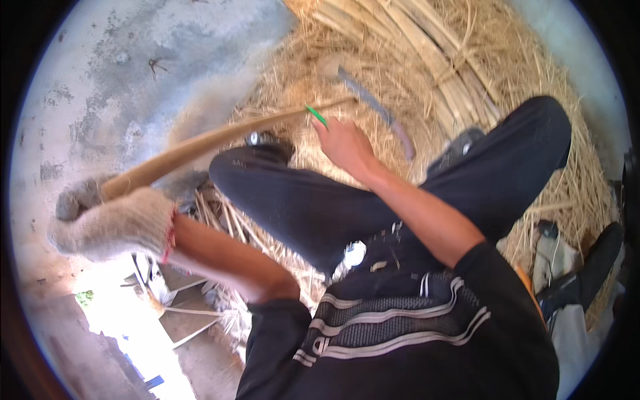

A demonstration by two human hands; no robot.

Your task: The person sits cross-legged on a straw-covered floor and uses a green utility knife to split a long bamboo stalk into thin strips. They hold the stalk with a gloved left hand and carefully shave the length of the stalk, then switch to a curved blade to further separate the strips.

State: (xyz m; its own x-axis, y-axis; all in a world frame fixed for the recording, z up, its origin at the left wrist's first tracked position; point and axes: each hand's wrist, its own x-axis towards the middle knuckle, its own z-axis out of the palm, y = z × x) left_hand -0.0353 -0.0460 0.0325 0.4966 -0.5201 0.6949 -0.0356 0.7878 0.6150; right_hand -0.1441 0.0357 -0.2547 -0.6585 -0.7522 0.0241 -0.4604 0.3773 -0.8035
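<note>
My left hand [113,220], in a grey knitted glove, grips the thick near end of a long tan bamboo strip [200,143]. The strip slants away to the right over my bent knee, its far end narrowing toward the straw. In my right hand [345,143], bare and closed, is a slim green pen-like stick [316,115]. Its tip lies right at the strip; whether it touches cannot be told. Just beyond the right hand, a long knife [373,103] with a brown handle rests on the straw.
Several long bamboo strips [427,50] lie bundled at the far right. Loose straw and shavings [533,87] cover the floor around my crossed legs. A stained pale wall [133,80] rises at the left. Dark and grey cloth items [580,280] lie at my right side.
</note>
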